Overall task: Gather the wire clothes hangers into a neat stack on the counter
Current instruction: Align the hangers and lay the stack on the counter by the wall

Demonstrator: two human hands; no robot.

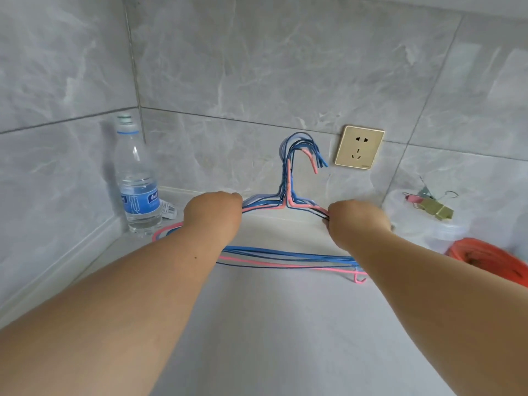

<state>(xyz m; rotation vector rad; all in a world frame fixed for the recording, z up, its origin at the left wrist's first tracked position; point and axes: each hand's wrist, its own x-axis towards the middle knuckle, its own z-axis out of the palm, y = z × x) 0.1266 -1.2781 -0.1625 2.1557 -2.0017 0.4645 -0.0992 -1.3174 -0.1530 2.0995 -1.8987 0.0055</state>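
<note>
Reaching from the near edge, 2 bare forearms stretch across a pale grey tabletop (257,338) toward a bundle of wire hangers (285,257) at 12 o'clock. The hangers, mostly blue with at least 1 pink, are gathered together with their bottom bars nearest the camera and their hooks pointing up against the tiled wall. The bars fan slightly apart, and a small pink hook end juts out at the lower right corner of the bundle. The left hand (213,214) is curled closed over the left shoulder of the bundle, its fingers wrapped out of sight beyond the wires. The right hand (357,221) is closed around the right shoulder, pinching the wires at its fingertips. Whether the bundle rests on the tabletop or is lifted clear cannot be told. At 10 o'clock a clear water bottle (137,178) with a blue label stands upright in the corner, just beside the bundle's left end. At 2 o'clock an orange coil (491,261) lies near binder clips (434,205) on a white container. Farthest back, at 1 o'clock, a gold wall socket (359,147) sits on the grey marbled tile, just beside the hooks.
</note>
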